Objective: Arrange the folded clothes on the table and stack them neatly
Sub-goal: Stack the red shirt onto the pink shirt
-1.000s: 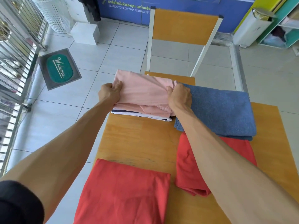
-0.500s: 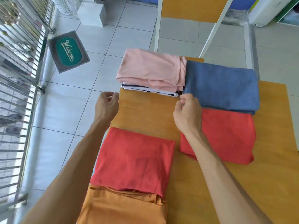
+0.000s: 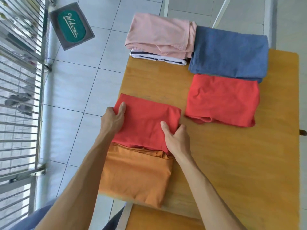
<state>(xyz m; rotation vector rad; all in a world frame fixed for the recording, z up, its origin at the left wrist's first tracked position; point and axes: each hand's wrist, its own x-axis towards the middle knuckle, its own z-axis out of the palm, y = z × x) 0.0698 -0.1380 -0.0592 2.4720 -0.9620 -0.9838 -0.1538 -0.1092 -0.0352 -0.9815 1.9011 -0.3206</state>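
Note:
On the wooden table [image 3: 232, 155] a folded red cloth [image 3: 146, 120] lies at the near left, overlapping the far edge of a folded orange cloth [image 3: 136, 175]. My left hand [image 3: 113, 120] grips the red cloth's left edge, thumb on top. My right hand [image 3: 177, 140] grips its right edge, thumb on top and fingers curled at the side. A second red cloth [image 3: 222, 100] lies to the right. Behind it sits a folded blue towel [image 3: 229, 52]. At the far left a pink garment [image 3: 159, 35] tops a white striped one [image 3: 157, 58].
A green welcome mat [image 3: 71, 25] lies on the tiled floor to the left, beside a metal railing gate [image 3: 18, 80]. White chair legs [image 3: 221, 12] stand beyond the table's far edge. A wooden seat [image 3: 157, 218] shows below the near edge.
Both hands let go of the pink garment on the far stack, drew back toward me and took hold of the near red cloth's sides. The view tilted down, revealing the orange cloth.

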